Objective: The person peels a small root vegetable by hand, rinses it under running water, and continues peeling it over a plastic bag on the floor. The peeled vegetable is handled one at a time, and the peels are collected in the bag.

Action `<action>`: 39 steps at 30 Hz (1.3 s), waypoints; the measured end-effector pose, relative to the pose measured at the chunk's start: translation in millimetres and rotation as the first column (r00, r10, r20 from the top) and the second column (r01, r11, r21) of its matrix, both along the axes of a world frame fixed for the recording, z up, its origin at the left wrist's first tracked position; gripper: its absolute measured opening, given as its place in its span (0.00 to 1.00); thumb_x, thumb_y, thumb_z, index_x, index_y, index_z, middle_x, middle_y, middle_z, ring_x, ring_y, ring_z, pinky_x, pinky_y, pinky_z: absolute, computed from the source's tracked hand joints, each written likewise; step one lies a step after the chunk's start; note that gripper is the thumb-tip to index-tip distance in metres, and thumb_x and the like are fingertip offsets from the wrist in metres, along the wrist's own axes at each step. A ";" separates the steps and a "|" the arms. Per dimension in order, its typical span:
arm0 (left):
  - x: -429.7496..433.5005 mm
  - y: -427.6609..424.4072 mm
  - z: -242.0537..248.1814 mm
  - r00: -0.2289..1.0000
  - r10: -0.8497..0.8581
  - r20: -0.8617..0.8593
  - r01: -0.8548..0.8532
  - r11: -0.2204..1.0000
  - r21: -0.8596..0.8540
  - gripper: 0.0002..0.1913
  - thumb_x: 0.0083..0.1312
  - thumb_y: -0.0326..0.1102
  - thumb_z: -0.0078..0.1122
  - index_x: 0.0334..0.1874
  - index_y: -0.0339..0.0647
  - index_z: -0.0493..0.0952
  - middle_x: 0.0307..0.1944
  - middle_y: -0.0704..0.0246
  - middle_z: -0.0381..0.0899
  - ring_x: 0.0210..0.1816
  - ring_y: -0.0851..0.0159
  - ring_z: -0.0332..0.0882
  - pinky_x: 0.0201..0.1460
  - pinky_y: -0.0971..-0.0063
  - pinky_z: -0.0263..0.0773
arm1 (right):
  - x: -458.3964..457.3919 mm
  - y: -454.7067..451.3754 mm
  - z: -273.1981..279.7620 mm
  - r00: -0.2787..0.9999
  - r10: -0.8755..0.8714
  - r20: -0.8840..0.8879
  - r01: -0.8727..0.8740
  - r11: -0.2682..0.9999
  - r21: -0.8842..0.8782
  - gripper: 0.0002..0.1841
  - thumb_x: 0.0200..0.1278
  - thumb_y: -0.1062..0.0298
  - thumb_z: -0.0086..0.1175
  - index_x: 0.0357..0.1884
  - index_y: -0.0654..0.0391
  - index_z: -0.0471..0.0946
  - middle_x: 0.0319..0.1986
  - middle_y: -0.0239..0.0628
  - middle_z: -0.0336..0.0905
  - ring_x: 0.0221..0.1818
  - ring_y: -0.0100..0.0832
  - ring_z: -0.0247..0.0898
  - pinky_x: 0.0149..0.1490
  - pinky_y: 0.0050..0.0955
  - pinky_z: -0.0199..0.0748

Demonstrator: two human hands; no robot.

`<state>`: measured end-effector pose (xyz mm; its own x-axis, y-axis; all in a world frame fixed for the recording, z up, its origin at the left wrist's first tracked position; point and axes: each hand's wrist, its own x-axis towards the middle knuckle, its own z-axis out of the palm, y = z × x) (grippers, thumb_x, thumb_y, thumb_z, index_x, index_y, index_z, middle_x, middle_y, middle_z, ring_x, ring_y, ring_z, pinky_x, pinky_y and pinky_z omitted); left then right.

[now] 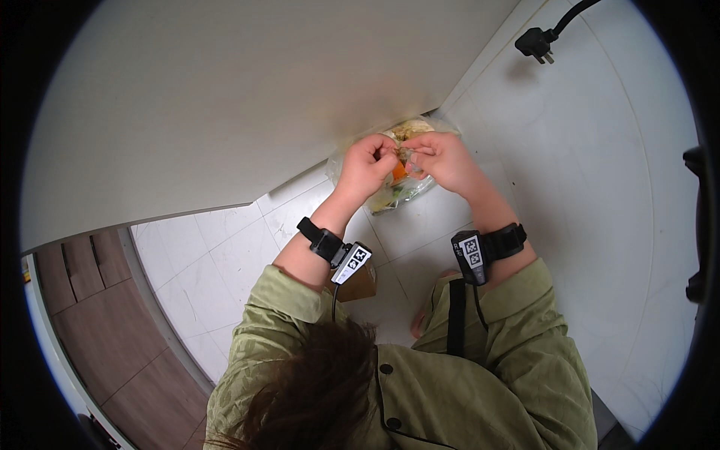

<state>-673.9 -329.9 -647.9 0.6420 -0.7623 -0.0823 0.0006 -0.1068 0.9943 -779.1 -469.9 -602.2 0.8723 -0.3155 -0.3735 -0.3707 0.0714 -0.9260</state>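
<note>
My left hand (368, 169) and my right hand (444, 160) meet with fingertips pinched close together. Between them is a small, partly translucent brownish piece (403, 152), too small to identify; the fingers hide much of it. Right below, a clear plastic bag (382, 203) lies open on the floor, against the foot of a pale panel. Mixed scraps show inside it, among them an orange piece (399, 171) and a whitish one with brown stains (417, 125). Each forearm wears a black strap with a small marked device.
The large pale panel (225, 101) rises at the upper left. A white wall (585, 185) stands on the right, where a black power plug (534, 44) hangs from its cord. A brown cardboard box (360, 284) sits on the white tiled floor (197, 264), partly under my left forearm.
</note>
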 end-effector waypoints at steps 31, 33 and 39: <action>-0.1 -0.5 2.8 0.969 -0.048 -0.241 0.061 0.997 0.048 0.09 0.64 0.31 0.54 0.39 0.31 0.78 0.32 0.69 0.81 0.32 0.74 0.77 0.36 0.81 0.73 | 8.4 3.7 2.8 0.994 -0.106 0.005 0.105 0.992 0.076 0.13 0.58 0.77 0.47 0.45 0.70 0.73 0.30 0.41 0.79 0.31 0.26 0.74 0.36 0.23 0.73; -0.1 -1.0 2.8 0.948 -0.050 -0.315 0.064 0.997 0.034 0.09 0.64 0.31 0.53 0.39 0.31 0.79 0.32 0.69 0.81 0.32 0.74 0.76 0.37 0.81 0.73 | 8.7 3.8 1.9 0.993 -0.114 0.024 0.111 0.989 0.096 0.13 0.58 0.76 0.48 0.45 0.69 0.73 0.30 0.40 0.79 0.31 0.25 0.74 0.36 0.23 0.72; -1.6 -4.0 1.6 0.941 0.013 -0.339 0.004 0.999 0.049 0.09 0.64 0.31 0.52 0.36 0.33 0.79 0.28 0.69 0.80 0.29 0.74 0.75 0.34 0.80 0.71 | 11.1 8.6 -0.1 0.999 -0.040 -0.002 0.038 0.950 -0.311 0.13 0.57 0.73 0.51 0.44 0.66 0.74 0.30 0.44 0.79 0.32 0.34 0.76 0.38 0.31 0.72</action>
<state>-675.5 -333.9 -646.3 0.5730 -0.7492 -0.3322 0.3373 -0.1538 0.9288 -768.0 -461.3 -602.3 0.8543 -0.4508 -0.2588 -0.3814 -0.2052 -0.9013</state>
